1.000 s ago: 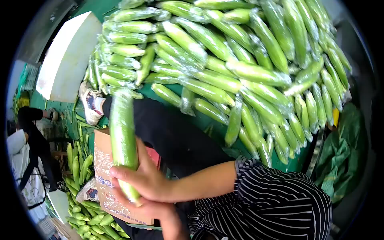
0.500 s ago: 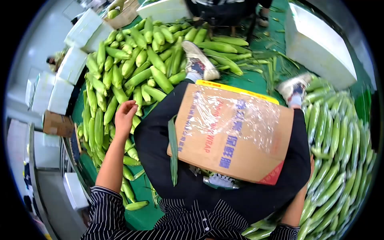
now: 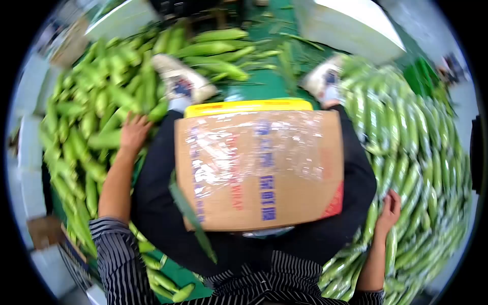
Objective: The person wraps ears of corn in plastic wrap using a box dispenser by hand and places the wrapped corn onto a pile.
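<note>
My left hand point(image 3: 135, 133) reaches into the heap of unwrapped green corn ears point(image 3: 104, 109) on the left. Its fingers are stretched out, touching the ears beside my knee; no firm grip shows. On the right, my right hand point(image 3: 389, 212) is at the edge of the pile of film-wrapped corn ears point(image 3: 437, 168), fingers apart and slightly bent, with nothing plainly held. Across my lap lies a cardboard box point(image 3: 300, 195) with clear film over its top and blue and red print. A yellow edge point(image 3: 249, 107) shows behind the box. A long green husk leaf point(image 3: 190, 218) hangs at its left corner.
White foam boxes point(image 3: 351, 28) stand at the back and along the left side. Loose husks point(image 3: 287, 66) litter the green floor point(image 3: 254, 91) between my shoes. A brown carton point(image 3: 44, 233) stands at far left. Several ears lie near my left hip.
The view has turned right. My left hand has gone from raised above the heap to reaching onto the ears. My right hand, mostly hidden behind my knee before, now shows by the wrapped corn.
</note>
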The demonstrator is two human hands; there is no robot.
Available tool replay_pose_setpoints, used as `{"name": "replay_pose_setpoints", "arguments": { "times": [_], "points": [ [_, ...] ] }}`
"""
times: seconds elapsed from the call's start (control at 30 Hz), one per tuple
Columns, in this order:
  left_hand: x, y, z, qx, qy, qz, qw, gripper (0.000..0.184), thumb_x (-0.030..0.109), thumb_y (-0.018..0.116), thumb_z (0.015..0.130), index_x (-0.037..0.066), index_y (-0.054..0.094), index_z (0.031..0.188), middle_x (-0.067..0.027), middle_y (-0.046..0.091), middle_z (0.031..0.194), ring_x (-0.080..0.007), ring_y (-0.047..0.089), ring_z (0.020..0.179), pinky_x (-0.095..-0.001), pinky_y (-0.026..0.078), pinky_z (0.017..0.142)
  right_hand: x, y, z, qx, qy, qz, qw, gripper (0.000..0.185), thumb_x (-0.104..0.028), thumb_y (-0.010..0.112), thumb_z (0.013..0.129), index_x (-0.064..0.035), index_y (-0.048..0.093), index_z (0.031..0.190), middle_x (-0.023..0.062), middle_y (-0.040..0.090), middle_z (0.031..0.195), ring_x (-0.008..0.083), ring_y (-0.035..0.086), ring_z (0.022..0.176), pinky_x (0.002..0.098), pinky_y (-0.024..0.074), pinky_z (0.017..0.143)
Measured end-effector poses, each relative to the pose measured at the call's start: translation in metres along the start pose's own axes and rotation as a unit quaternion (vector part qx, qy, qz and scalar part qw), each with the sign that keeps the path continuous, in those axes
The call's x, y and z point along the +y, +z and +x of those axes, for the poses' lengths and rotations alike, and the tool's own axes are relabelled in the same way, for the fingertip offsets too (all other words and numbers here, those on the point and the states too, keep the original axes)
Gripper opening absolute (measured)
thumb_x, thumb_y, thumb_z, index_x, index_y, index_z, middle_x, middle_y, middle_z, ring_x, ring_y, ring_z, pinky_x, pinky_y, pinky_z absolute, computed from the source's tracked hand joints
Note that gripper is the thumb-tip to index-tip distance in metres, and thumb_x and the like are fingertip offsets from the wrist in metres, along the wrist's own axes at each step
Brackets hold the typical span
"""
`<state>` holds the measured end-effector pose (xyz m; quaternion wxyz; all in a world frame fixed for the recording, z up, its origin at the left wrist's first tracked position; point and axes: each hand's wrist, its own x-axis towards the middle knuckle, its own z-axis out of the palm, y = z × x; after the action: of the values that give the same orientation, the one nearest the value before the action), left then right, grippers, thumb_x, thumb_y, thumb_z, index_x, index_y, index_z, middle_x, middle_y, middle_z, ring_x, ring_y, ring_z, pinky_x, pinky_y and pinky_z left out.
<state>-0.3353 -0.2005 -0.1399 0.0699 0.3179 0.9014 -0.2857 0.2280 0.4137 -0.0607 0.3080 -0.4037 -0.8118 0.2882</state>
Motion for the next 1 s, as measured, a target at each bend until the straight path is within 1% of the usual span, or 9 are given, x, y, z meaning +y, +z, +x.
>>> {"name": "replay_pose_setpoints", "arguments": {
  "times": [0.1, 0.17, 0.23, 0.37, 0.43, 0.5, 0.77, 0.97, 1.0],
  "points": [
    [-0.009, -0.017, -0.008, 0.078, -0.025, -0.021, 0.996, 0.035, 0.011, 0.059, 0.092, 0.019, 0.072, 0.123, -0.0087, 0.059, 0.136, -0.0301, 0.052, 0.133, -0.0491, 0.029, 0.126, -0.101, 0.029, -0.005, -0.212, -0.096, 0.024, 0.972, 0.033, 0.001, 0.072, 0.091, -0.0032, 0.07, 0.123, 0.0073, 0.065, 0.117, 0.0174, 0.067, 0.091, 0.031, 0.0546, 0.083],
    [-0.016, -0.062, -0.032, 0.094, -0.01, -0.013, 0.995, 0.041, 0.004, 0.063, 0.084, 0.016, 0.072, 0.123, -0.0107, 0.06, 0.135, -0.0313, 0.053, 0.132, -0.0529, 0.031, 0.125, -0.149, 0.052, 0.011, -0.403, -0.139, 0.015, 0.905, 0.047, -0.006, 0.078, 0.088, -0.0083, 0.067, 0.134, 0.0108, 0.064, 0.119, 0.0243, 0.067, 0.097, 0.0336, 0.0544, 0.087],
    [-0.04, -0.069, -0.062, 0.265, 0.0, 0.048, 0.963, 0.045, 0.002, 0.062, 0.082, 0.015, 0.07, 0.125, -0.0121, 0.062, 0.132, -0.0323, 0.055, 0.13, -0.0537, 0.031, 0.124, -0.171, 0.097, 0.023, -0.462, -0.226, -0.048, 0.856, 0.063, -0.013, 0.083, 0.083, -0.0134, 0.062, 0.143, 0.0143, 0.062, 0.118, 0.0321, 0.063, 0.105, 0.0399, 0.0527, 0.093],
    [-0.052, -0.125, -0.141, 0.229, -0.139, -0.029, 0.963, 0.056, 0.015, 0.077, 0.081, 0.01, 0.062, 0.135, -0.0125, 0.064, 0.128, -0.0357, 0.057, 0.128, -0.0527, 0.039, 0.117, -0.196, 0.157, 0.039, -0.472, -0.363, -0.122, 0.794, 0.061, -0.018, 0.086, 0.077, -0.0185, 0.069, 0.136, 0.0102, 0.063, 0.107, 0.0326, 0.062, 0.102, 0.0419, 0.052, 0.089],
    [-0.04, -0.142, -0.148, 0.295, -0.253, -0.302, 0.87, 0.062, 0.012, 0.081, 0.08, 0.007, 0.058, 0.138, -0.015, 0.063, 0.132, -0.0345, 0.061, 0.125, -0.0471, 0.046, 0.112, -0.184, 0.163, 0.041, -0.467, -0.313, -0.094, 0.821, 0.047, -0.017, 0.086, 0.078, -0.0179, 0.076, 0.124, 0.0072, 0.064, 0.096, 0.0297, 0.065, 0.093, 0.0397, 0.0533, 0.08],
    [-0.008, -0.168, -0.157, 0.358, -0.16, -0.486, 0.781, 0.063, 0.008, 0.079, 0.083, 0.004, 0.054, 0.141, -0.0166, 0.064, 0.131, -0.0319, 0.066, 0.118, -0.042, 0.052, 0.103, -0.185, 0.176, 0.032, -0.386, -0.362, -0.066, 0.846, 0.03, -0.01, 0.081, 0.081, -0.0115, 0.078, 0.111, 0.0088, 0.068, 0.092, 0.0308, 0.067, 0.086, 0.0388, 0.0537, 0.077],
    [0.241, -0.25, -0.064, 0.213, 0.117, -0.424, 0.872, 0.07, 0.031, 0.081, 0.077, 0.024, 0.059, 0.144, -0.0095, 0.065, 0.111, -0.0322, 0.067, 0.101, -0.0444, 0.056, 0.083, -0.095, 0.156, 0.018, -0.265, -0.329, -0.017, 0.906, 0.019, 0.004, 0.072, 0.086, -0.0028, 0.074, 0.103, 0.0162, 0.072, 0.09, 0.0359, 0.07, 0.086, 0.0429, 0.0548, 0.078],
    [0.236, -0.27, -0.051, 0.202, 0.185, -0.376, 0.885, 0.067, 0.034, 0.083, 0.073, 0.019, 0.066, 0.137, -0.011, 0.063, 0.116, -0.0317, 0.061, 0.109, -0.0441, 0.054, 0.093, -0.13, 0.153, 0.023, -0.167, -0.257, 0.191, 0.933, 0.014, 0.003, 0.067, 0.095, -0.0008, 0.073, 0.108, 0.0141, 0.075, 0.095, 0.0295, 0.073, 0.082, 0.0342, 0.0575, 0.074],
    [0.227, -0.267, -0.042, 0.184, 0.204, -0.382, 0.882, 0.066, 0.035, 0.083, 0.074, 0.018, 0.067, 0.135, -0.0116, 0.063, 0.118, -0.0323, 0.06, 0.11, -0.0443, 0.053, 0.094, -0.153, 0.151, 0.029, -0.216, -0.267, 0.149, 0.927, 0.025, -0.011, 0.074, 0.094, 0.0, 0.07, 0.116, 0.0148, 0.075, 0.106, 0.0304, 0.073, 0.096, 0.0375, 0.0572, 0.084]
  ]
}}
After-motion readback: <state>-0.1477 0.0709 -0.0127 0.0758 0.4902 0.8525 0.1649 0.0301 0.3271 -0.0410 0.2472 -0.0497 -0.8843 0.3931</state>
